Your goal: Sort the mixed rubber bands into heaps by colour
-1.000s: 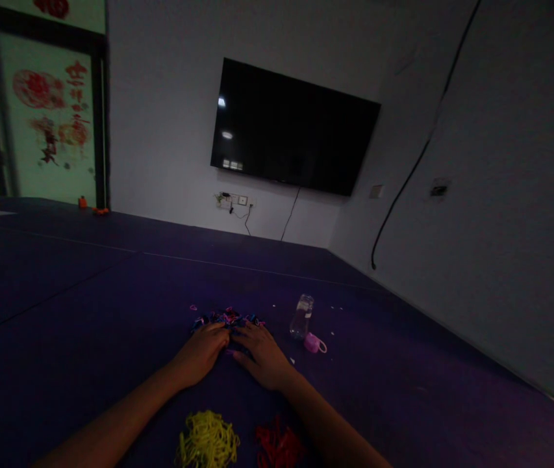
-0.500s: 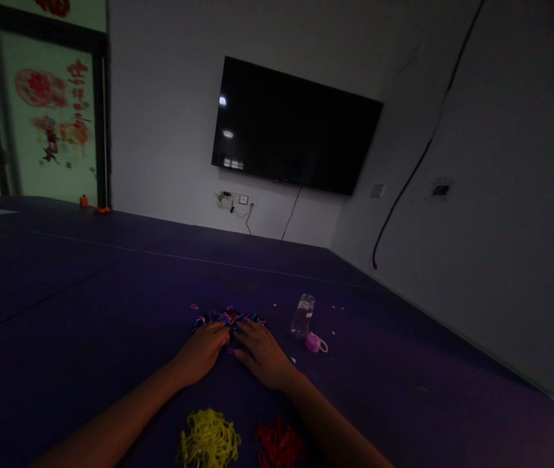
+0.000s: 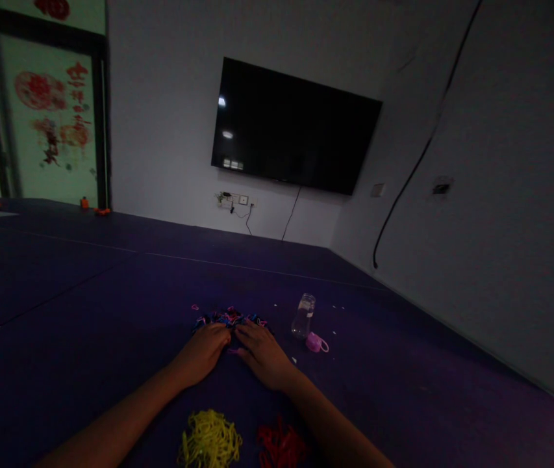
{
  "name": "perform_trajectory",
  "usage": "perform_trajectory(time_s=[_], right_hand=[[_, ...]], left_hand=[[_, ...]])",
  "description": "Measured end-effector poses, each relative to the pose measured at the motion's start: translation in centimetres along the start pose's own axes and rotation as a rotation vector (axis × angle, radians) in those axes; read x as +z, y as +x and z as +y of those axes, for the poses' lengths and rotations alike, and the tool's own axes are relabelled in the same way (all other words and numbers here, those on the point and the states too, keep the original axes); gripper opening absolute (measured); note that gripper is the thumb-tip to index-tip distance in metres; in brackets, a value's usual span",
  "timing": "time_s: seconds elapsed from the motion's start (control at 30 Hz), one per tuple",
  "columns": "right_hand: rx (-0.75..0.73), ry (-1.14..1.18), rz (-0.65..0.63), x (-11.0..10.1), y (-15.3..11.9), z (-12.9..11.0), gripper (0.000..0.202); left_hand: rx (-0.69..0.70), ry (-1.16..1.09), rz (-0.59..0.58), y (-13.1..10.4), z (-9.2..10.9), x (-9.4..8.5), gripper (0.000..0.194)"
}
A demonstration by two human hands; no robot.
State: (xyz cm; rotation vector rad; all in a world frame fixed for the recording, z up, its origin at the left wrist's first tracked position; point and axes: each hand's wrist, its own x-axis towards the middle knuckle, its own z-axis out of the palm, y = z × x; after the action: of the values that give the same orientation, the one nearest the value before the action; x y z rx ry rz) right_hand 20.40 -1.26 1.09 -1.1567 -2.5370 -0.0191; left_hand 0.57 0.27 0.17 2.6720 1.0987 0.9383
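A pile of mixed blue, pink and dark rubber bands point(image 3: 230, 316) lies on the purple surface ahead of me. At its near left edge is my left hand point(image 3: 202, 352), fingers curled together and their tips hidden, so what they pinch cannot be made out. My right hand point(image 3: 263, 351) rests against the pile's near right side, palm down with fingers stretched and slightly apart. A purple band point(image 3: 234, 351) lies between the two hands. Closer to me, between my forearms, are a heap of yellow rubber bands point(image 3: 212, 439) and a heap of red rubber bands point(image 3: 280, 445).
Right of the pile stands a clear bottle point(image 3: 304, 316) with a pink looped cap point(image 3: 315, 342) beside it. Small white scraps dot the purple surface point(image 3: 111, 312). Orange items point(image 3: 102, 212) sit at the far left edge. A television point(image 3: 296, 127) hangs on the wall.
Both hands stay at the pile with almost no movement. The view has shifted very slightly.
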Motion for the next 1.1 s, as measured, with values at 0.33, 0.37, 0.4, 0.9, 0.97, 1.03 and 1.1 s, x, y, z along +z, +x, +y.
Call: perform_trajectory(time_s=[0.33, 0.37, 0.4, 0.9, 0.97, 1.03, 1.1], right_hand=[[-0.017, 0.05, 0.003, -0.37, -0.04, -0.07, 0.044], [-0.019, 0.053, -0.003, -0.37, -0.05, -0.08, 0.043], [-0.021, 0.055, -0.009, -0.37, -0.06, -0.08, 0.043], [-0.158, 0.068, 0.046, -0.23, 0.01, -0.32, 0.038], [-0.17, 0.066, 0.048, -0.29, -0.01, -0.36, 0.038], [-0.185, 0.065, 0.045, -0.41, 0.0, -0.43, 0.038], [-0.199, 0.061, 0.037, -0.57, 0.02, -0.55, 0.037]], left_hand=[[-0.049, 0.029, 0.127, 0.08, -0.05, -0.2, 0.022], [-0.054, 0.027, 0.129, 0.09, -0.04, -0.21, 0.022], [-0.058, 0.024, 0.13, 0.1, -0.04, -0.21, 0.021], [-0.148, -0.077, 0.215, -0.05, -0.21, -0.23, 0.012], [-0.147, -0.09, 0.232, -0.05, -0.33, -0.14, 0.015], [-0.125, -0.097, 0.219, -0.06, -0.3, -0.13, 0.018], [-0.097, -0.1, 0.176, -0.09, -0.13, -0.19, 0.018]])
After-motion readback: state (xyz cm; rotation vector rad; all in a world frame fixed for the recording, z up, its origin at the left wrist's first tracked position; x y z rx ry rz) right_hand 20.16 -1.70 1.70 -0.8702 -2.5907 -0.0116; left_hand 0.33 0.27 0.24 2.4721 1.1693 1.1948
